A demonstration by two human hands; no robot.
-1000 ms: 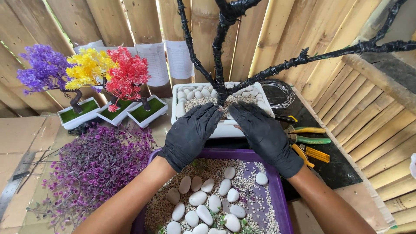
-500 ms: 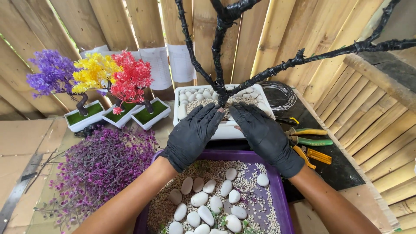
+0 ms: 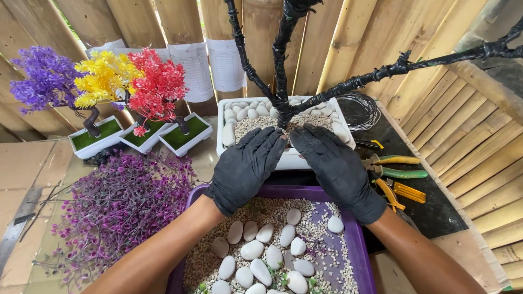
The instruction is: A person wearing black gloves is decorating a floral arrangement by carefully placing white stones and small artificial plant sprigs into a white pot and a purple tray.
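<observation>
Two gloved hands meet over a white rectangular pot (image 3: pixel 234 147) at the centre of the view. The left hand (image 3: pixel 245 166) and right hand (image 3: pixel 335 169) lie palm down, fingers spread and flat, fingertips pressed into the fine gravel at the foot of a black wrapped tree trunk (image 3: pixel 283 81); neither is closed on anything, and they sit side by side, nearly touching. The hands hide the pot's near edge, and the trunk and its branches run out of frame at twelve and two o'clock. At six o'clock a purple tray (image 3: pixel 362 256) of gravel and white pebbles (image 3: pixel 253 249) is cut off by the bottom edge. Pliers (image 3: pixel 400 174) lie at three o'clock, a wire coil (image 3: pixel 365 109) at one, purple foliage (image 3: pixel 114 207) at eight, three small coloured trees (image 3: pixel 109 81) at ten.
</observation>
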